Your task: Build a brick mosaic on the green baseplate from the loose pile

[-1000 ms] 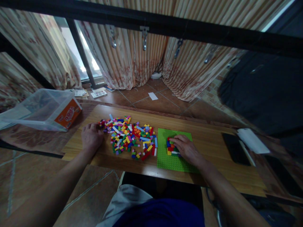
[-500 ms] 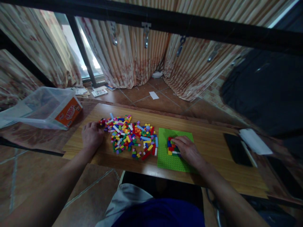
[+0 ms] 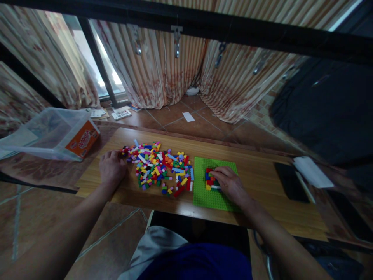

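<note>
A loose heap of small, many-coloured building bricks lies on a wooden board. At its left end rests my left hand, fingers curled beside some dark red pieces; whatever is under them is hidden. To the right of the heap is a green studded baseplate. A small patch of red, blue, yellow and white bricks stands on this plate. Over that patch my right hand is closed, thumb and fingertips pinched together at a brick. The hand covers the patch's right part.
The wooden board carries a black phone-like slab at its right. Beyond it lies a white object. A clear plastic bin with an orange label stands at the left. A dark bar crosses overhead, with metal clips hanging below.
The whole view has shifted slightly. Both hands keep nearly the same places, the right one at the brick patch and the left one by the heap.
</note>
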Demonstrator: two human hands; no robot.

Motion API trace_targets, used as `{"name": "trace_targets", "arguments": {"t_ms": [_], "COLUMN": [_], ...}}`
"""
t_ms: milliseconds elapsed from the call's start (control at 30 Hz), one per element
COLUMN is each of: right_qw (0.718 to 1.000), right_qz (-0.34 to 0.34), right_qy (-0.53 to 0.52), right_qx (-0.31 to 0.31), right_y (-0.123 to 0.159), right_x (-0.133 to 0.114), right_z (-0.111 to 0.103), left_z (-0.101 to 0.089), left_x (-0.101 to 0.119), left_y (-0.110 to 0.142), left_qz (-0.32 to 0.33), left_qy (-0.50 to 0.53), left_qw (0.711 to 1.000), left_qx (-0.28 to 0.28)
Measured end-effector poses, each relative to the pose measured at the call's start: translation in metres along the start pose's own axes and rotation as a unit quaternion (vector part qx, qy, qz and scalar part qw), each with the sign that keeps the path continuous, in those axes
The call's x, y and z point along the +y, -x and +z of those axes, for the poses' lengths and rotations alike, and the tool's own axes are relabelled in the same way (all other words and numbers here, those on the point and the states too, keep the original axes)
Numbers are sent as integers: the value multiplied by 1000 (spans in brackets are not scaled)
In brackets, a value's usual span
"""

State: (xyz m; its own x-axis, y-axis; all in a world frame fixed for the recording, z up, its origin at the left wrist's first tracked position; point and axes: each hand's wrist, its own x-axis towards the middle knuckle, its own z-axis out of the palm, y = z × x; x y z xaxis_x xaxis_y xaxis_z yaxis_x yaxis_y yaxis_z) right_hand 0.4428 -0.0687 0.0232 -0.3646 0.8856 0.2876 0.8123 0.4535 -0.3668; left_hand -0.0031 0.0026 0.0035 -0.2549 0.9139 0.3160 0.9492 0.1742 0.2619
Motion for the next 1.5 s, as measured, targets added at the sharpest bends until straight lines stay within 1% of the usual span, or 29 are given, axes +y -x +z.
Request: {"name": "trace_targets", "arguments": {"t_ms": [67,133,200,300,367,433,600,700,833,933,1067,1200,1267,1333,1400,1433,1500], "right_qw": [1000,999,995,979,969,966,967,959,951,947,942,943,942,940,931,919,884], "right_qz": [10,28,58,122,164,191,232,259,278,287,304,304,308,305,304,309,331], "right_qy": [-12,-28,-45,-48,-31,-8,27,29,1,-17,-24,-28,-31,-49,-98,-133,-196], "right_qx": [2,25,72,154,182,174,107,111,133,142,139,133,131,143,179,206,264], "right_y": [1,3,3,-2,-6,-10,-9,-4,-4,-6,-8,-11,-13,-13,-10,-7,2], "right_x": [-1,-3,-3,-1,2,3,-3,-7,-6,-5,-7,-14,-16,-14,-7,-2,9], "right_z": [1,0,-1,-3,-3,-1,17,27,33,35,35,35,35,35,33,30,24], "left_z": [-1,-1,-1,-1,-1,-1,-5,-7,-9,-8,-7,-10,-12,-14,-15,-16,-16], "left_x": [1,1,2,1,1,2,4,5,5,4,4,7,9,10,11,11,12], "left_y": [0,-1,-1,0,0,0,0,0,0,0,-1,-2,-3,-4,-4,-4,-4], "left_qz": [-4,-8,-11,-15,-16,-17,-18,-7,-9,-12,-14,0,-6,-12,-22,-26,-30], "left_qy": [2,1,0,7,16,21,0,-5,-4,3,-2,-15,-18,-23,-24,-22,-16], "left_qw": [1000,1000,1000,1000,1000,1000,1000,1000,1000,1000,1000,1000,1000,999,999,999,999], "left_qx": [-2,-6,-11,-10,-7,-5,-11,-14,-25,-17,-14,-16,-20,-28,-35,-36,-35]}}
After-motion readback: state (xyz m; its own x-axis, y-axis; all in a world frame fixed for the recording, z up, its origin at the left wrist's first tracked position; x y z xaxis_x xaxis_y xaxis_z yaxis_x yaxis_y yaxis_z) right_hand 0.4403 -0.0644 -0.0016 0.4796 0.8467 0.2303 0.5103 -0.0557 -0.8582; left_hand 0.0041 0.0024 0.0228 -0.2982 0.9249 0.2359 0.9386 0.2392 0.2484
